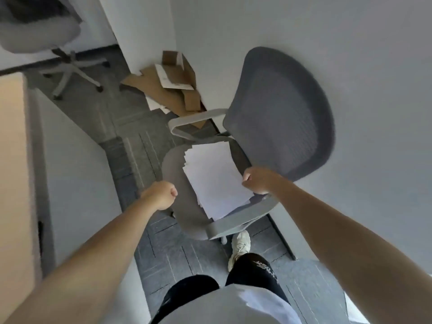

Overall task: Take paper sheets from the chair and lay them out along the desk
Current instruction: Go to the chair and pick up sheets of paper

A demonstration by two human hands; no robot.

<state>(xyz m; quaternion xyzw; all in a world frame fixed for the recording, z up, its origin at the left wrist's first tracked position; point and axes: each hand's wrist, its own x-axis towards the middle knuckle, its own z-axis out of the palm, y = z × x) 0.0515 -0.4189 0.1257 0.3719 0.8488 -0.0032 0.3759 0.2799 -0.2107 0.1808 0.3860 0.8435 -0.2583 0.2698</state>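
A loose stack of white paper sheets [215, 178] lies fanned out on the seat of a grey office chair [280, 118] with pale armrests. My right hand [257, 180] is at the stack's right edge with its fingers curled onto the top sheets. My left hand [161, 194] hovers left of the stack, just over the seat's left edge, fingers curled and holding nothing. The desk [11, 160] shows as a light wooden strip along the left edge of the view.
Flattened cardboard boxes [173, 87] lie on the grey carpet behind the chair, against a white wall. A second office chair [42, 36] stands at the top left. White panels run along the left. My legs and a white shoe [239, 247] stand just before the chair.
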